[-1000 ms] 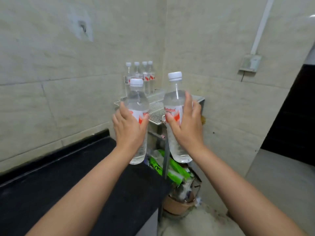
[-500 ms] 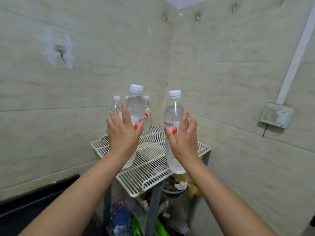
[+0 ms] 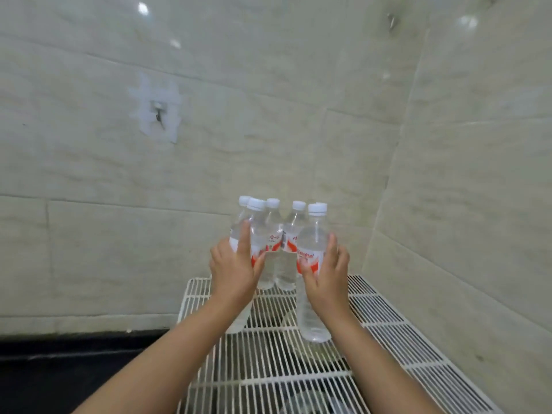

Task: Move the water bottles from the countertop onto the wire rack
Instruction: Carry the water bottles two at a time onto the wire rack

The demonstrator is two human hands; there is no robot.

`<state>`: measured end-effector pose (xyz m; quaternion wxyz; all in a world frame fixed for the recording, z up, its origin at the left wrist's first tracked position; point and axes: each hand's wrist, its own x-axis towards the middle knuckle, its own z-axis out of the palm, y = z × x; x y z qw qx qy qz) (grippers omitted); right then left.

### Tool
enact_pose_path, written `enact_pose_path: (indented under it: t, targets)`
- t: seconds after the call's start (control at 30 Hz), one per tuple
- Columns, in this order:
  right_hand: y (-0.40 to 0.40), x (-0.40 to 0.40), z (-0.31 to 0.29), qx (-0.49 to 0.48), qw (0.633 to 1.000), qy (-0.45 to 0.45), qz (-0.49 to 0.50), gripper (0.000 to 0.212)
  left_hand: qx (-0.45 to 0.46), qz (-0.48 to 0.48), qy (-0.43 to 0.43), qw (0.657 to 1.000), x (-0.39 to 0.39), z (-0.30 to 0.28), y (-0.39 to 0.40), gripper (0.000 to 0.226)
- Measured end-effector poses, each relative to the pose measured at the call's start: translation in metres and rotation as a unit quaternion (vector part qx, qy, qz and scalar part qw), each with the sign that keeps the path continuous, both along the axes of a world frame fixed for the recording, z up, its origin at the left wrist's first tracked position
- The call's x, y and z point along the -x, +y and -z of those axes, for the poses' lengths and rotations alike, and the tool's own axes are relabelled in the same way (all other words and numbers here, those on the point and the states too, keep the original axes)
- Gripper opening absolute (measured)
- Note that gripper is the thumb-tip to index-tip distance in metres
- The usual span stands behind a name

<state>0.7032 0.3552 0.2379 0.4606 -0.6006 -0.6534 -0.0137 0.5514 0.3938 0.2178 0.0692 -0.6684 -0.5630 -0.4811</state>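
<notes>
Over the rack (image 3: 388,321), your left hand (image 3: 234,273) and right hand (image 3: 327,277) each clamp a bottle, carried across from the table; both now low, in front of the standing bottles (image 3: 277,243), ready to release.

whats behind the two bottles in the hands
More capped water bottles stand at the back of the wire rack, against the tiled wall. The held bottles and the left hand and right hand cover part of them.
</notes>
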Motion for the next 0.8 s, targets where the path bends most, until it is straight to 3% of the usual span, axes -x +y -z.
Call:
enact_pose_path:
  t: [0.2, 0.4, 0.6, 0.7, 0.8]
  targets:
    - [0.061, 0.004, 0.014, 0.022, 0.995, 0.008, -0.095, 0.075, -0.002, -0.086, -0.032, 0.996, -0.002, 0.016, 0.037, 0.077]
    - [0.078, 0.011, 0.035, 0.036, 0.992, 0.002, -0.121, 0.078, 0.008, -0.14, -0.052, 0.989, -0.002, 0.023, 0.035, 0.056]
    - [0.072, 0.004, 0.039, 0.017, 0.993, 0.052, -0.1, 0.086, 0.011, -0.105, -0.004, 0.994, -0.002, 0.027, 0.031, 0.065]
    - [0.066, 0.001, 0.036, 0.062, 0.993, 0.023, -0.101, 0.084, 0.026, -0.092, -0.023, 0.995, 0.001, 0.029, 0.028, 0.065]
    - [0.059, -0.01, 0.027, 0.085, 0.991, -0.026, -0.096, 0.08, 0.099, -0.083, -0.043, 0.991, 0.006, 0.022, 0.016, 0.079]
